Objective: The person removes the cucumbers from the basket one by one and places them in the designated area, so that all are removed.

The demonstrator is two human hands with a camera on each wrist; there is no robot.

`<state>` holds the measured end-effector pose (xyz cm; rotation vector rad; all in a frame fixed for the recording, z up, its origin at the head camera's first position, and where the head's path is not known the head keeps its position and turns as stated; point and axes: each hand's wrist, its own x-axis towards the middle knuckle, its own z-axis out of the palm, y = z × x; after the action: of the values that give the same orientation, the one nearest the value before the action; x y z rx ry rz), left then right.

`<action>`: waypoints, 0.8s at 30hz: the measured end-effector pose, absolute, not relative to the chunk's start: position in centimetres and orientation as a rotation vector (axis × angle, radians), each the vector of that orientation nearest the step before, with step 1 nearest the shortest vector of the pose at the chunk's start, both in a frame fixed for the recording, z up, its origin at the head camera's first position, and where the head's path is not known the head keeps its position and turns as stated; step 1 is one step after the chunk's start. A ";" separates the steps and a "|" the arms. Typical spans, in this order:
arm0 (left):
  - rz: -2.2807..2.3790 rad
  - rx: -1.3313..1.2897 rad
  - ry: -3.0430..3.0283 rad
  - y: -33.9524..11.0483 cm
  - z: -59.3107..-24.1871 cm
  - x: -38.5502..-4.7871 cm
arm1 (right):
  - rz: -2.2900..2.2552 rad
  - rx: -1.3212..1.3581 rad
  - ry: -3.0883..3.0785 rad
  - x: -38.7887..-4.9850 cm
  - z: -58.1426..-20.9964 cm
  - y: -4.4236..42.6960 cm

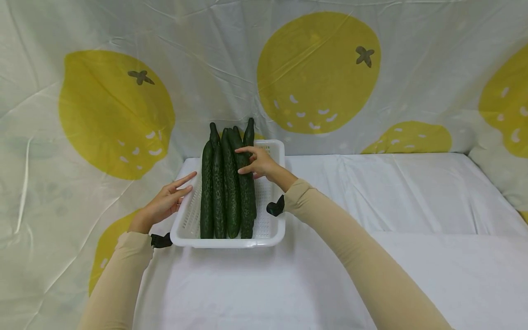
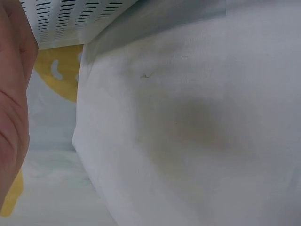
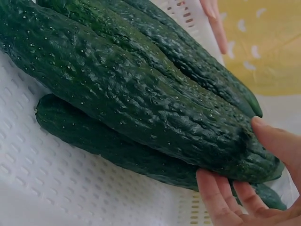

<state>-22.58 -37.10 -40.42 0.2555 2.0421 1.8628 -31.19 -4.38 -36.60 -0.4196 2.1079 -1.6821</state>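
Note:
Several long dark green cucumbers (image 1: 218,192) lie side by side, lengthwise, in a white perforated basket (image 1: 270,240), their upper ends over its far rim. My right hand (image 1: 261,165) is at the upper part of the rightmost ones. In the right wrist view its thumb and fingers (image 3: 211,193) lie on opposite sides of a thick cucumber (image 3: 141,103), pinching it near one end; a thinner cucumber (image 3: 113,155) lies beneath. My left hand (image 1: 165,201) is at the basket's left rim, fingers extended; whether they touch it is unclear. The left wrist view shows that hand (image 2: 14,94) beside the basket's wall (image 2: 75,21).
The basket stands at the far left of a table covered with white cloth (image 1: 396,197). Behind and to the left hangs a pale curtain (image 1: 218,59) printed with yellow lemons. A dark strap piece (image 1: 275,206) shows at my right cuff, another (image 1: 161,240) at my left.

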 end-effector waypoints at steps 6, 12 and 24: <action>1.858 0.263 2.053 -37.1 -40.5 -22.6 | -1.643 -0.440 2.138 -31.2 -36.9 -4.6; 1.847 0.266 2.061 -37.1 -40.5 -22.5 | -1.608 -0.484 2.153 -31.1 -37.0 -4.7; 1.873 0.278 2.031 -37.1 -40.7 -22.6 | -1.616 -0.535 2.179 -30.9 -36.7 -4.5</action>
<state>-22.64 -37.10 -40.69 0.2779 2.0314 1.8728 -30.94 -4.50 -36.67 -0.5352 2.1791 -1.6160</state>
